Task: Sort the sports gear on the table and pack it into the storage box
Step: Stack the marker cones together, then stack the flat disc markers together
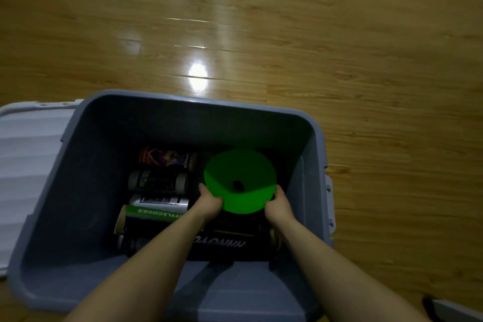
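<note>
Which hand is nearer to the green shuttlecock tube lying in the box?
Left. The left hand is just right of the shuttlecock tube; the right hand is farther right, across the green cone.

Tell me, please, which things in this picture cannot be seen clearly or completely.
- Head view: the fingertips of the left hand and right hand are hidden behind the green cone.
- The box lid is cut off by the left edge.
- Labels on the tubes in the storage box are too dark and blurred to read.
</note>
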{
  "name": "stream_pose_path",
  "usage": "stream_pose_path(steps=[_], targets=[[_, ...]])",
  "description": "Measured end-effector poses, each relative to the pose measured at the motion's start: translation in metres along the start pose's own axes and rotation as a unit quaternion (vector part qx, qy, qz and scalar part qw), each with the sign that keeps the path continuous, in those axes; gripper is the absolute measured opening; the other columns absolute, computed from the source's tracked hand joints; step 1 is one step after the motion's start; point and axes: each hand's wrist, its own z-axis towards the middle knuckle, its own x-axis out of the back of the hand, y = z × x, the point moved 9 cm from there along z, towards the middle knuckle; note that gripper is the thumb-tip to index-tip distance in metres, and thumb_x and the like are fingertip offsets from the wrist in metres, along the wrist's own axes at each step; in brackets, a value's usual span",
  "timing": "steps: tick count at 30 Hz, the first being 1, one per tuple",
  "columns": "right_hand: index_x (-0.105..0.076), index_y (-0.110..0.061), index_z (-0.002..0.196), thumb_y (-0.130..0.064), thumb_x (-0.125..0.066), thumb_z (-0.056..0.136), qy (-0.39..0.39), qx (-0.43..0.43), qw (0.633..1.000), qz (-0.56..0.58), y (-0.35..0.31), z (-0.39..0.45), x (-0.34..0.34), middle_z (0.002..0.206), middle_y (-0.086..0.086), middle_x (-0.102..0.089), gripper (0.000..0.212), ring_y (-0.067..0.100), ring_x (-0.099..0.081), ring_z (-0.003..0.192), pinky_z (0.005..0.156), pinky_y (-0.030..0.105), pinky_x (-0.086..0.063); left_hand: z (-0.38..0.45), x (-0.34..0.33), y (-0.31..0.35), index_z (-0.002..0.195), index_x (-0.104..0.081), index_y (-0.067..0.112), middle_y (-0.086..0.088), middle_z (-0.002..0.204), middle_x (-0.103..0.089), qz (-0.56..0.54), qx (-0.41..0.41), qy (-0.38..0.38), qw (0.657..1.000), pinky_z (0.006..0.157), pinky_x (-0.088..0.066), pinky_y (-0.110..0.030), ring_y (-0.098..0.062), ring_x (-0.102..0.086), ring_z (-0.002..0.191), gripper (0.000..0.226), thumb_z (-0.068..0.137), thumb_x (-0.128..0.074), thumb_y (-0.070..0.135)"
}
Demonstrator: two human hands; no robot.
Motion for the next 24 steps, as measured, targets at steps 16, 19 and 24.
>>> stream_pose_path(steps=[16,19,24], targets=[[-0.052,-0.011,0.126,-0.005,-0.040,0.097,0.020,0.060,0.998,-0.024,-0.036,-0.053,0.017,0.127,0.007,-0.055,0.031,0.022,-0.054,0.113,0.086,0.025,-0.042,-0.056,-0.009,0.047,0.122,-0.051,0.004,-0.017,0.121,-0.058,0.038,-0.065,0.042,0.996,0.087,-0.047,-0.035,-0.031,-0.058,0.108,0.030,0.096,-0.049,0.018],[-0.058,-0.015,0.111,-0.007,-0.042,0.097,0.031,0.085,0.996,-0.004,-0.060,-0.061,0.034,0.115,0.006,-0.060,0.024,0.021,-0.059,0.103,0.080,0.027,-0.046,-0.076,-0.015,0.073,0.113,-0.054,0.003,-0.011,0.093,-0.061,-0.021,-0.081,0.038,0.996,0.074,-0.049,-0.034,-0.022,-0.059,0.083,0.021,0.097,-0.042,0.011],[-0.058,-0.016,0.097,-0.003,-0.040,0.094,0.055,0.093,0.992,0.059,-0.097,-0.098,0.062,0.100,0.004,-0.060,0.023,0.021,-0.059,0.094,0.072,0.027,-0.045,-0.128,-0.014,0.114,0.111,-0.056,0.005,-0.007,0.084,-0.059,-0.015,-0.112,0.046,0.993,0.065,-0.047,-0.031,-0.019,-0.056,0.075,0.023,0.096,-0.039,0.006]])
